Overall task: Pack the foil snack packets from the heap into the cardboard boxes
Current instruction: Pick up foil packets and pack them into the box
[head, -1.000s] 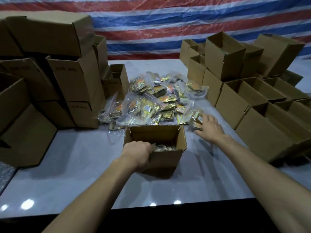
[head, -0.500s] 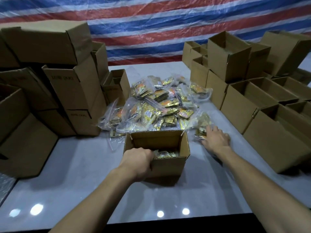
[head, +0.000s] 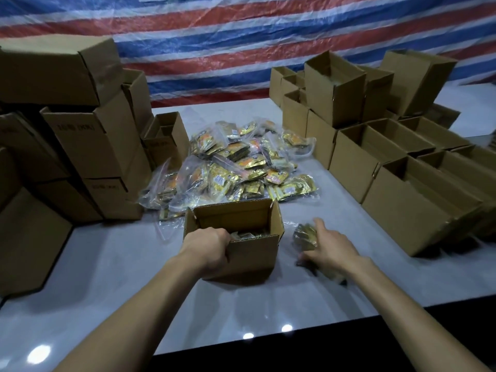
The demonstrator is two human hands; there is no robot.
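Head view: the left hand point(head: 206, 248) clamps the near wall of the open box point(head: 249, 259), its fingers curled over the rim and into the box, and it covers the near left corner. A few gold packets point(head: 249, 233) lie inside, low against that wall. The right hand point(head: 331, 249) sits just right of the box, low over the table point(head: 107, 269), and grasps a clear bag of packets point(head: 304, 236), thumb raised beside it and fingers curled under. Blur hides the finer detail of that hold. The box's right wall stands between the bag and the inside of the box.

The heap point(head: 233, 167) of foil packets, many in clear bags, lies just behind the box, and the box's far wall hides its nearest edge. To the left a stack of closed boxes point(head: 88, 146) rises high and crowds the heap's left side, with a small open box point(head: 166, 138) at its foot touching the bags. To the right, rows of empty boxes point(head: 402, 189) stand open-topped, near the right forearm, with more piled behind them. A red, white and blue striped tarp point(head: 241, 36) hangs behind everything.
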